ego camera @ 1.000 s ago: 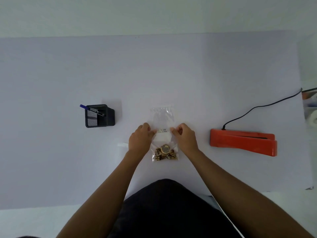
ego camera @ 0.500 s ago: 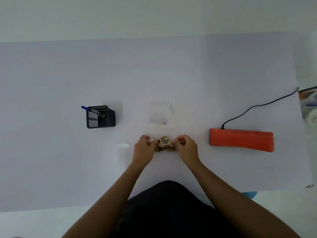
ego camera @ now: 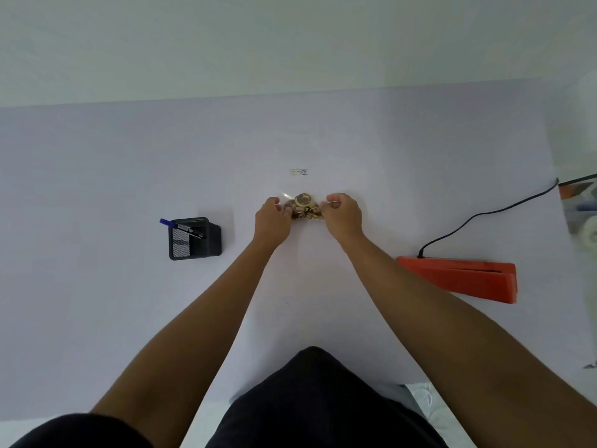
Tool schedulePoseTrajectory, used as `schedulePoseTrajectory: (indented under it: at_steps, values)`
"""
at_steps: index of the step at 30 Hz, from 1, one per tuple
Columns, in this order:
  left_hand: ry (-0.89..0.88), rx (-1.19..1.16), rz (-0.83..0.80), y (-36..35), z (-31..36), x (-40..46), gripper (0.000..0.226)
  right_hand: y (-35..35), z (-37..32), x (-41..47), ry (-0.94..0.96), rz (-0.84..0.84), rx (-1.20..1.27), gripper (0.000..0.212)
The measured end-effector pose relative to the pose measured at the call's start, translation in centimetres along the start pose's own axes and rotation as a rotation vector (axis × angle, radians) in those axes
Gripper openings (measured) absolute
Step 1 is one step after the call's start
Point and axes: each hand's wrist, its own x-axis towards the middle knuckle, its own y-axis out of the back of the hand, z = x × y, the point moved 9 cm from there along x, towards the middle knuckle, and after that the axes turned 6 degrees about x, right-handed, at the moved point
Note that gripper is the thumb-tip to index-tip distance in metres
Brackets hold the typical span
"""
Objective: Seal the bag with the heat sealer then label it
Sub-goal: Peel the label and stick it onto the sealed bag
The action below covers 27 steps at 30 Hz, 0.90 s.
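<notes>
A small clear plastic bag point(ego camera: 300, 185) with brown round pieces point(ego camera: 303, 205) in its near end lies at the middle of the white table. My left hand point(ego camera: 270, 219) pinches the bag's left side and my right hand point(ego camera: 343, 215) pinches its right side, level with the contents. The bag's thin far part is almost invisible; a small printed mark point(ego camera: 299, 172) shows on it. An orange heat sealer point(ego camera: 465, 278) lies shut on the table to the right, apart from both hands.
A black cord point(ego camera: 478, 218) runs from the sealer off to the right edge. A black mesh pen holder point(ego camera: 193, 237) with a blue pen point(ego camera: 181, 226) stands to the left. Blurred items point(ego camera: 581, 208) sit beyond the table's right edge.
Both hands slid from the bag's middle down to its filled end, then carried it farther out across the table with arms stretched. The small white strip left of the bag is out of sight.
</notes>
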Motion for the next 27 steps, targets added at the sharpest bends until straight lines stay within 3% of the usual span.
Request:
schedulePoseTrajectory:
  at_steps: [6, 12, 17, 23, 27]
  values:
    - [-0.045, 0.015, 0.024, 0.4, 0.1, -2.2, 0.049, 0.3, 0.0, -2.2, 0.062, -0.026, -0.069, 0.033]
    - [-0.277, -0.102, 0.102, 1.5, 3.4, -8.3, 0.032, 2.3, 0.0, -8.3, 0.181, -0.021, -0.027, 0.029]
    - [-0.313, -0.150, -0.044, -2.9, 4.8, -12.9, 0.044, 7.0, 3.6, -14.7, 0.188, 0.051, 0.032, 0.023]
    - [-0.313, -0.058, -0.252, -11.5, 7.9, -17.2, 0.060, 16.2, 11.9, -18.2, 0.054, 0.213, 0.019, 0.018]
    - [-0.269, 0.033, -0.315, -17.2, 9.6, -18.3, 0.075, 23.3, 17.2, -17.4, -0.097, 0.372, 0.092, 0.031]
